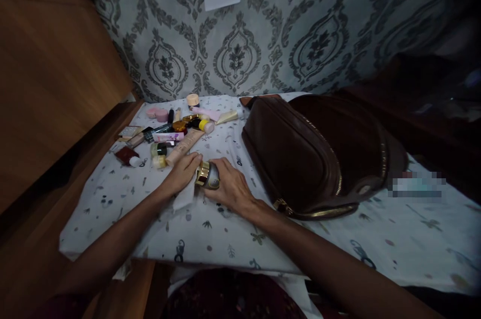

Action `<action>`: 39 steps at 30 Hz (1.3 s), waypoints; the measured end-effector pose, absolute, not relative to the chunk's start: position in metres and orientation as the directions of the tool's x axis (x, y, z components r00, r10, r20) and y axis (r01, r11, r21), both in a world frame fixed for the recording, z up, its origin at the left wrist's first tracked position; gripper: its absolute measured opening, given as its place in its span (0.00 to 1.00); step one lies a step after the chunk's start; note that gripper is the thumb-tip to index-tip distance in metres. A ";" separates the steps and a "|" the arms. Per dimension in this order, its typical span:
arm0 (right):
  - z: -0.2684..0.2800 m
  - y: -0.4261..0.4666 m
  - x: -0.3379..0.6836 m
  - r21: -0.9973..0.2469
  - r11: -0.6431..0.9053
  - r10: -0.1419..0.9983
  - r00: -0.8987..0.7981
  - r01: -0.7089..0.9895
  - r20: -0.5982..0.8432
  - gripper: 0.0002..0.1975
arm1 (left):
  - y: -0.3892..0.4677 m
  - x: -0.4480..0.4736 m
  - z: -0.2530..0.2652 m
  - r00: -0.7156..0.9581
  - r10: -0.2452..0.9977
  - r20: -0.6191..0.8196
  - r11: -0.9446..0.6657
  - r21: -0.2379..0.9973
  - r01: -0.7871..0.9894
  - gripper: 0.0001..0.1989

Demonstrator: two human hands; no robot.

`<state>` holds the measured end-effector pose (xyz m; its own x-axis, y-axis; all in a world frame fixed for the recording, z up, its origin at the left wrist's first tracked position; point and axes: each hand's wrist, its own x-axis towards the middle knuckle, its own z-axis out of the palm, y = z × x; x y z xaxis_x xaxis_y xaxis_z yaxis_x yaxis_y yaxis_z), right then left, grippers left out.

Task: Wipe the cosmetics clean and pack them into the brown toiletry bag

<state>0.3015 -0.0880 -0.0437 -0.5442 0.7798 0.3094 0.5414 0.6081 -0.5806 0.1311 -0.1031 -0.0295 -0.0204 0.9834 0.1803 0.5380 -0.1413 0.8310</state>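
- I found the grey, gold-banded round jar (209,176) over the white printed cloth (233,231).
- Right hand (233,186): fingers curled around it.
- Left hand (185,172): fingers pinched thin white tissue (184,199) beside its band.
- I judged this wiping; turning required steady grip.

A small jar (214,178) is lying sideways in the right hand (233,186), its shiny gold lid (203,174) facing left; a white tissue (185,200) is drooping nearward from under the left hand (183,171).

Wall (236,53) (pale, grey-scrolled) — wooden furniture (52,83) at left — dim light.
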 end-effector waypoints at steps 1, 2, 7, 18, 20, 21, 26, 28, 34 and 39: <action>-0.044 -0.087 0.302 -0.608 0.599 0.785 -0.531 0.521 0.318 0.23 | -0.103 0.132 -0.031 -0.023 0.983 0.180 -0.142 0.840 0.524 0.22; -0.045 -0.085 0.302 -0.635 0.589 0.791 -0.518 0.500 0.326 0.24 | -0.103 0.134 -0.031 -0.029 0.981 0.190 -0.147 0.841 0.521 0.22; -0.037 -0.082 0.304 -0.774 0.465 0.850 -0.460 0.430 0.256 0.19 | -0.112 0.134 -0.022 0.085 0.931 0.355 -0.332 0.724 0.604 0.20; -0.042 -0.084 0.305 -0.625 0.586 0.800 -0.491 0.516 0.345 0.21 | -0.116 0.131 -0.005 0.232 0.961 0.151 -0.272 0.671 0.690 0.18; -0.041 -0.085 0.305 -0.575 0.610 0.786 -0.507 0.545 0.353 0.20 | -0.116 0.134 -0.008 0.151 0.982 0.115 -0.189 0.686 0.702 0.19; -0.040 -0.086 0.305 -0.556 0.620 0.779 -0.518 0.553 0.354 0.20 | -0.116 0.135 -0.010 0.128 0.986 0.108 -0.167 0.695 0.700 0.20; -0.038 -0.088 0.306 -0.508 0.632 0.770 -0.546 0.585 0.330 0.22 | -0.115 0.136 -0.012 0.092 0.994 0.059 -0.105 0.741 0.663 0.25; -0.039 -0.088 0.306 -0.504 0.638 0.765 -0.551 0.582 0.333 0.22 | -0.115 0.137 -0.012 0.085 0.995 0.046 -0.090 0.751 0.654 0.25; -0.040 -0.087 0.306 -0.531 0.634 0.766 -0.551 0.562 0.332 0.21 | -0.116 0.139 -0.012 0.096 0.994 0.060 -0.109 0.729 0.676 0.24; -0.043 -0.082 0.306 -0.626 0.575 0.808 -0.485 0.527 0.334 0.21 | -0.116 0.129 -0.006 0.172 0.983 0.065 -0.164 0.733 0.660 0.20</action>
